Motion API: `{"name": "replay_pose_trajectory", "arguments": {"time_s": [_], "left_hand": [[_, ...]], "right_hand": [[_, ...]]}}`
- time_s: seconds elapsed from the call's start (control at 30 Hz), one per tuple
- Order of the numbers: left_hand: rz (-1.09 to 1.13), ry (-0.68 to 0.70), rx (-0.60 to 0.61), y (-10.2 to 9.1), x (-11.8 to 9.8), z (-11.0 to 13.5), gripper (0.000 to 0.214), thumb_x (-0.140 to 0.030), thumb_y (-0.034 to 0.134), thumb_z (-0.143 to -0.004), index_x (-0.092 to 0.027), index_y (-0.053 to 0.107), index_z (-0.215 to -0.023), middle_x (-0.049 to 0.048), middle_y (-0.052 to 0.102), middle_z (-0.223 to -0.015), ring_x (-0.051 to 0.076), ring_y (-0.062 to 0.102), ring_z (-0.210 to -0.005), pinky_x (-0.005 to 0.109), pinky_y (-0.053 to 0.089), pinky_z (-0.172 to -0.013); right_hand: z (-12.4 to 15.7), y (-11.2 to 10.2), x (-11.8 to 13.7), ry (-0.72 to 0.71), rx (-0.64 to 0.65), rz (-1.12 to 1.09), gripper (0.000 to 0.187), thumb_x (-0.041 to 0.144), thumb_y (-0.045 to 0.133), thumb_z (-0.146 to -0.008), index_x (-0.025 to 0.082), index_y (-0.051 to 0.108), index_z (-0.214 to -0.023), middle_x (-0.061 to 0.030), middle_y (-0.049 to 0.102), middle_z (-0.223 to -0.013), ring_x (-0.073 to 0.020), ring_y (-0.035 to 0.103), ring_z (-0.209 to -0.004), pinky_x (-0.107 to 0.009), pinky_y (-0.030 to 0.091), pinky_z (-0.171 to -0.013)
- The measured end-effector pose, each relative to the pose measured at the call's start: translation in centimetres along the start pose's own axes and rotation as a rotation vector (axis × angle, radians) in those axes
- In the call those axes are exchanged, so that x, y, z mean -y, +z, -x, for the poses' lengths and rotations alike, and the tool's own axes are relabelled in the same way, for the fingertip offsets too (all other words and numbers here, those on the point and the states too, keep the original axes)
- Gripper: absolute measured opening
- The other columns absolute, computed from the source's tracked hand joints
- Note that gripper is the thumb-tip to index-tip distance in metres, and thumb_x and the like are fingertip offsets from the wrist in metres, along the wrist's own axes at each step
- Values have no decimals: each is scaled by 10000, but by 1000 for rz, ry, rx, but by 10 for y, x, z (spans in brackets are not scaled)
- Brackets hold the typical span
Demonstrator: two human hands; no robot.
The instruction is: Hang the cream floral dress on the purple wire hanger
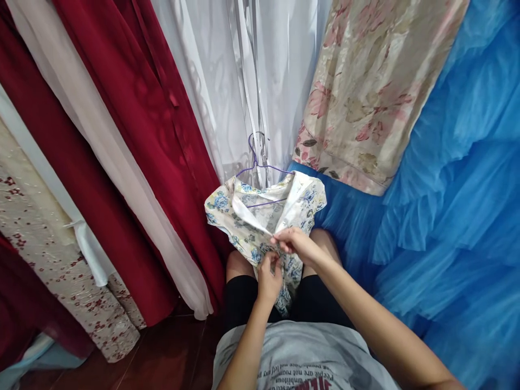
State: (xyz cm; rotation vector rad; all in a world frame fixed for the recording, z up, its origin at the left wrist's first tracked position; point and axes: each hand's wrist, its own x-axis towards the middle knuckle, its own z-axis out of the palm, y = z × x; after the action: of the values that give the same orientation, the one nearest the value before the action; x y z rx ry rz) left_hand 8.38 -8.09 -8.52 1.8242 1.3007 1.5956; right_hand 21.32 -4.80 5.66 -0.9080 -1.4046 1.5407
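A short-sleeved blouse (244, 230) with blue and yellow flowers on white hangs on a thin purple hanger (255, 165) in front of me. Its white-lined collar lies open in a V, and the lower part drapes between my knees. At the bottom of the V, my right hand (290, 239) pinches the front edge between thumb and fingers. Just below and to the left, my left hand (270, 271) has its fingers closed on the blouse front. Any button under the fingertips is too small to make out.
Dark red cloth (134, 135) and pale pink cloth (105, 157) hang at the left. White satin (219, 70) hangs behind the hanger. To the right are a beige floral garment (365, 97) and blue ruffled tulle (459, 216). Brown floor tiles (170, 352) show lower left.
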Motion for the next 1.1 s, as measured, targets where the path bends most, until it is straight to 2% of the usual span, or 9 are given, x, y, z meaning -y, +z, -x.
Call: {"name": "replay_pose_trajectory", "arguments": {"time_s": [0.2,0.3,0.43,0.57,0.77,0.83,0.93,1.03,1.1], "left_hand": [[-162,35,198,5,19,-1,127,-166,474,-945,-210,581,-999,66,663,-898,214,657,-848,315,496,-785],[-183,67,266,-5,24,-16,120,-144,507,-920,-202,602,-966,59,671,-844,211,662,-799,314,506,-760],[-157,122,242,-34,4,-66,134,-157,565,-906,-196,639,-1010,65,700,-906,199,673,-814,318,527,-789],[-128,333,-72,-72,-69,-144,358,-259,527,-990,-231,568,-1345,51,697,-998,175,660,-863,321,514,-863],[-365,567,45,-89,-153,-216,191,-267,568,-976,-176,721,-907,42,713,-908,186,646,-869,311,472,-860],[-353,563,-17,-96,-157,-222,204,-270,561,-980,-163,705,-884,33,696,-876,175,637,-852,300,464,-857],[-193,459,-319,-125,-143,-231,182,-276,574,-969,-144,683,-908,25,677,-872,155,625,-859,273,465,-855],[187,165,-606,-160,-107,-238,132,-234,597,-945,-135,650,-876,9,648,-832,128,612,-834,245,477,-851],[522,-111,-649,-172,-79,-232,129,-210,575,-952,-149,608,-843,-8,619,-769,115,609,-790,243,493,-835]], "right_hand": [[-72,-9,108,-176,-72,-103,130,172,590,-753,108,655,-660,51,400,-428,-62,222,-396,-250,107,-415],[-85,-3,137,-172,-99,-116,156,147,567,-794,106,655,-672,34,437,-457,-62,266,-397,-235,129,-412],[-73,1,122,-219,-112,-25,144,201,599,-809,120,678,-720,1,522,-478,-83,362,-419,-220,222,-426],[-59,1,107,-284,-93,39,158,252,604,-796,124,678,-739,3,511,-443,-94,358,-415,-227,216,-434],[-64,-2,104,-433,-155,195,212,303,601,-783,144,661,-656,39,410,-440,-94,329,-444,-247,218,-468],[-68,-6,91,-420,-209,314,233,315,595,-775,148,666,-629,31,426,-454,-102,339,-466,-256,221,-481],[-66,-11,64,-351,-184,409,243,320,598,-748,151,674,-590,25,437,-445,-108,346,-467,-267,215,-483],[-54,-12,45,-316,-129,382,258,341,592,-734,153,671,-577,34,402,-432,-101,311,-447,-272,197,-476],[-44,-9,41,-291,-95,328,252,345,584,-733,153,673,-596,44,373,-434,-94,275,-439,-277,177,-478]]}}
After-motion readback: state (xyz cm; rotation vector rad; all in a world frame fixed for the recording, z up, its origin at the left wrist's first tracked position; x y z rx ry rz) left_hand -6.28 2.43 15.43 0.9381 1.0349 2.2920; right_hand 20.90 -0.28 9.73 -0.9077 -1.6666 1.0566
